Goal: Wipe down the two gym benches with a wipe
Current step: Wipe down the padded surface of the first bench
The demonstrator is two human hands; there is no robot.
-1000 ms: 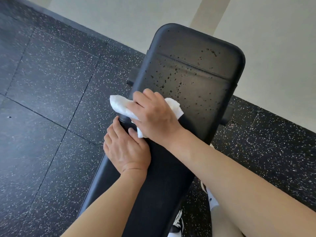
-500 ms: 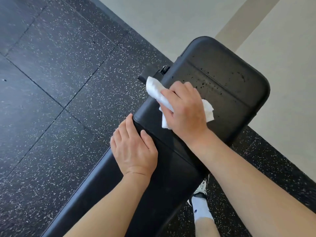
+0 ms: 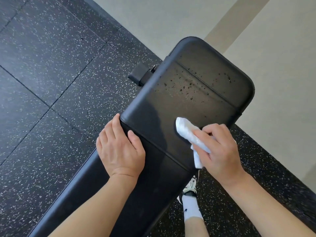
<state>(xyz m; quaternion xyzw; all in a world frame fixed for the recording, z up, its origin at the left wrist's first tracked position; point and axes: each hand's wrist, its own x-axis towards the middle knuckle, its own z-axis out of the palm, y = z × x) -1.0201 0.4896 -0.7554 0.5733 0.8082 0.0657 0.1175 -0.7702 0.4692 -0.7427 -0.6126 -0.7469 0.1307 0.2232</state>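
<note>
— Black vinyl, is that the gym bench (image 3: 171, 127)?

— Yes, a padded worktop running from the lower left up to a rounded end near the pale wall (image 3: 282, 82). Water droplets (image 3: 186, 86) speckle the far pad, close to the seam.

— Where is the wipe (image 3: 188, 132)?

— White and bunched, lying on the pad's right side with one end poking out toward the droplets. The right hand (image 3: 220, 151) has its grip closed around it, fingers curled over the cloth and pressing it onto the vinyl.

— And the other hand?

— The left hand (image 3: 119, 149) rests on the bench's left edge, right at the joint between the two pads (fingers straight and draped over the side, thumb on top), holding nothing.

— Anything underneath?

— Speckled black rubber floor (image 3: 51, 82), a black frame foot (image 3: 139, 75) sticking out left of the far pad, and a foot in a white sock (image 3: 190, 209) and sneaker (image 3: 189, 187) just right of the bench.
</note>
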